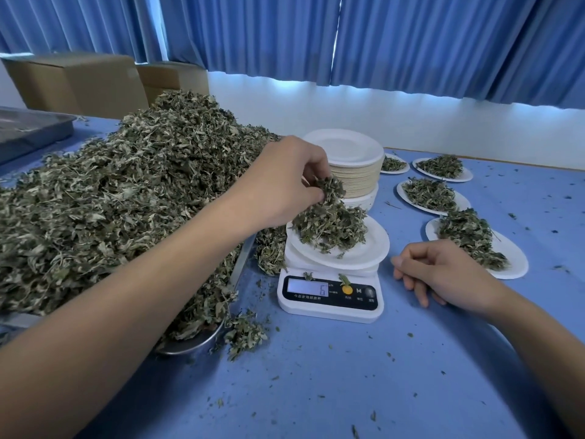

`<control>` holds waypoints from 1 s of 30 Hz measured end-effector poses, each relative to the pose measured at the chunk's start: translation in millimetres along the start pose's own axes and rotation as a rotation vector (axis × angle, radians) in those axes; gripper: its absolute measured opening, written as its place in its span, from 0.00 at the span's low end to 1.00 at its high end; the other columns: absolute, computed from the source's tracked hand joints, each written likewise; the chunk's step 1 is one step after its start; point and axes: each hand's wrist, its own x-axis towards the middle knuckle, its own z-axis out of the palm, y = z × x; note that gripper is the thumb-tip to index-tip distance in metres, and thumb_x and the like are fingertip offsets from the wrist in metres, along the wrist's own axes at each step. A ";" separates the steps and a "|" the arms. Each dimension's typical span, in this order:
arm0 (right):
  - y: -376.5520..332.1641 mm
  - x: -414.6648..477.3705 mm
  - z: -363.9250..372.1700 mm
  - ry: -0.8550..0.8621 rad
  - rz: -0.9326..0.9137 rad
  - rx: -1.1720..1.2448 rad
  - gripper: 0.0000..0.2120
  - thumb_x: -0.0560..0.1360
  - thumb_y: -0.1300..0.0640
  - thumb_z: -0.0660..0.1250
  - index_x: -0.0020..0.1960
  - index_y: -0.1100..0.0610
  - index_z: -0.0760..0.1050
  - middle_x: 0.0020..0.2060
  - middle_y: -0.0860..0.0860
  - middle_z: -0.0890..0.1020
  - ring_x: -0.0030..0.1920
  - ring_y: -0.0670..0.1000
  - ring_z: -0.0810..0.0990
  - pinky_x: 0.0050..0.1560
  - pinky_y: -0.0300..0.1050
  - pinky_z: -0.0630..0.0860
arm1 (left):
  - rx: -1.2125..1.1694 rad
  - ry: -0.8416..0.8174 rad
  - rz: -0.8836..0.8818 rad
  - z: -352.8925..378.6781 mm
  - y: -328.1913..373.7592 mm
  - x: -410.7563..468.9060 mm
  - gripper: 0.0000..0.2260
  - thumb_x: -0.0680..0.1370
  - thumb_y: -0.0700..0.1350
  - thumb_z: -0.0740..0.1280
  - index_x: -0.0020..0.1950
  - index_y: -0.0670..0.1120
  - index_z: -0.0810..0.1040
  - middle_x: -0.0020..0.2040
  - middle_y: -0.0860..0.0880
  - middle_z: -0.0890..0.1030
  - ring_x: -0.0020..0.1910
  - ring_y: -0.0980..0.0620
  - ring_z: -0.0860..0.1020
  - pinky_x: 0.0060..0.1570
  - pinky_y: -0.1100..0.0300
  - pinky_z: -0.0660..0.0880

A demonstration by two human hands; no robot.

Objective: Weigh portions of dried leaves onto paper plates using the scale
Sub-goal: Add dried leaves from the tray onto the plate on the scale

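We are loading the scale [330, 301].
Our left hand [285, 182] is pinching dried leaves [330, 223] over the plate [370, 250]; right hand [443, 274] is resting loose, empty.

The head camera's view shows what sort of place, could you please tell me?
Probably a small workroom for portioning dried herbs or tea: a large heap of dried green leaves, a white digital scale, and brown cardboard boxes by blue curtains.
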 end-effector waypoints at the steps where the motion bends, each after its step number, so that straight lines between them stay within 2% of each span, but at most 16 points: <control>1: 0.0 -0.1 0.0 -0.001 0.002 0.000 0.16 0.82 0.55 0.67 0.41 0.64 0.80 0.30 0.56 0.80 0.24 0.54 0.77 0.20 0.40 0.64 | -0.023 0.002 0.004 2.2 0.7 -0.5 0.09 0.72 0.39 0.77 0.46 0.52 0.81 0.39 0.58 0.79 0.33 0.65 0.75 0.43 0.67 0.75; 3: 0.1 -0.2 -0.2 -0.003 0.006 -0.002 0.16 0.82 0.55 0.67 0.41 0.65 0.79 0.30 0.56 0.80 0.24 0.54 0.77 0.21 0.40 0.64 | -0.056 -0.005 0.009 6.6 2.0 -1.9 0.11 0.72 0.40 0.77 0.45 0.54 0.80 0.39 0.58 0.80 0.32 0.66 0.76 0.41 0.69 0.74; 6: 0.6 0.0 0.1 -0.004 0.006 0.001 0.16 0.82 0.55 0.67 0.41 0.65 0.79 0.29 0.56 0.80 0.24 0.54 0.76 0.21 0.39 0.64 | -0.100 -0.036 0.004 13.9 2.9 -3.7 0.10 0.72 0.40 0.77 0.46 0.53 0.81 0.39 0.58 0.80 0.33 0.67 0.77 0.45 0.66 0.77; 8: 0.9 0.3 0.2 0.000 0.006 0.004 0.16 0.82 0.55 0.67 0.41 0.65 0.79 0.29 0.56 0.80 0.24 0.54 0.76 0.21 0.39 0.64 | -0.136 -0.052 -0.008 18.9 3.2 -4.3 0.09 0.72 0.39 0.77 0.48 0.51 0.82 0.42 0.55 0.82 0.39 0.63 0.81 0.51 0.60 0.80; 10: 1.1 0.5 0.2 0.002 0.005 0.001 0.16 0.82 0.54 0.68 0.41 0.65 0.79 0.29 0.56 0.80 0.24 0.54 0.76 0.21 0.39 0.64 | -0.193 -0.074 -0.032 24.1 3.8 -5.0 0.09 0.73 0.38 0.77 0.50 0.47 0.82 0.45 0.51 0.83 0.46 0.54 0.84 0.55 0.55 0.80; 12: 1.0 0.6 0.4 0.002 0.005 0.003 0.16 0.82 0.54 0.68 0.41 0.64 0.79 0.29 0.56 0.80 0.24 0.54 0.76 0.21 0.39 0.64 | -0.240 -0.102 -0.056 28.2 3.8 -6.3 0.10 0.73 0.38 0.77 0.52 0.44 0.83 0.47 0.50 0.84 0.48 0.53 0.84 0.57 0.56 0.80; 15: 1.5 0.6 0.4 0.004 0.006 0.006 0.16 0.81 0.54 0.68 0.41 0.65 0.79 0.29 0.56 0.80 0.24 0.54 0.76 0.21 0.39 0.64 | -0.179 -0.094 -0.062 31.6 0.4 -6.4 0.09 0.72 0.42 0.78 0.51 0.49 0.85 0.46 0.55 0.83 0.47 0.63 0.80 0.50 0.65 0.76; 16: 1.8 0.8 0.4 0.005 0.004 0.007 0.16 0.81 0.54 0.68 0.41 0.65 0.79 0.29 0.57 0.80 0.24 0.54 0.76 0.21 0.39 0.64 | -0.145 -0.076 -0.068 31.5 -0.6 -6.2 0.09 0.72 0.44 0.79 0.51 0.50 0.85 0.44 0.58 0.82 0.42 0.67 0.78 0.45 0.68 0.73; 18: 2.4 0.8 0.3 0.005 0.001 0.010 0.16 0.81 0.54 0.68 0.40 0.64 0.79 0.29 0.56 0.80 0.24 0.54 0.76 0.21 0.39 0.64 | -0.128 -0.062 -0.081 30.9 -1.6 -5.8 0.10 0.71 0.45 0.79 0.51 0.50 0.86 0.41 0.58 0.81 0.34 0.69 0.75 0.40 0.71 0.71; 21: 2.4 1.2 0.4 0.005 0.004 0.011 0.16 0.81 0.54 0.68 0.40 0.63 0.79 0.29 0.56 0.80 0.24 0.54 0.76 0.21 0.39 0.64 | -0.148 -0.096 -0.120 32.6 -1.5 -7.1 0.08 0.72 0.45 0.79 0.49 0.49 0.84 0.38 0.54 0.82 0.31 0.65 0.75 0.42 0.64 0.74; 24: 2.4 1.2 0.3 0.004 0.004 0.011 0.16 0.81 0.54 0.68 0.40 0.63 0.79 0.29 0.56 0.80 0.24 0.54 0.76 0.21 0.39 0.64 | -0.193 -0.145 -0.174 33.3 -0.9 -8.3 0.07 0.75 0.41 0.76 0.46 0.50 0.80 0.35 0.50 0.85 0.31 0.60 0.81 0.40 0.61 0.77; 27: 2.4 0.5 0.1 0.002 0.004 0.005 0.16 0.82 0.54 0.68 0.40 0.63 0.79 0.29 0.56 0.80 0.24 0.54 0.76 0.21 0.39 0.64 | -0.287 -0.164 -0.218 28.6 -0.1 -8.7 0.08 0.76 0.37 0.74 0.47 0.48 0.78 0.35 0.45 0.85 0.38 0.46 0.86 0.43 0.49 0.84; 30: 1.9 0.6 -0.1 0.002 0.006 -0.006 0.15 0.82 0.54 0.67 0.41 0.63 0.79 0.30 0.55 0.80 0.24 0.54 0.76 0.22 0.40 0.64 | -0.375 -0.151 -0.259 20.9 2.6 -8.3 0.07 0.77 0.35 0.72 0.51 0.45 0.77 0.38 0.41 0.86 0.40 0.44 0.86 0.45 0.48 0.84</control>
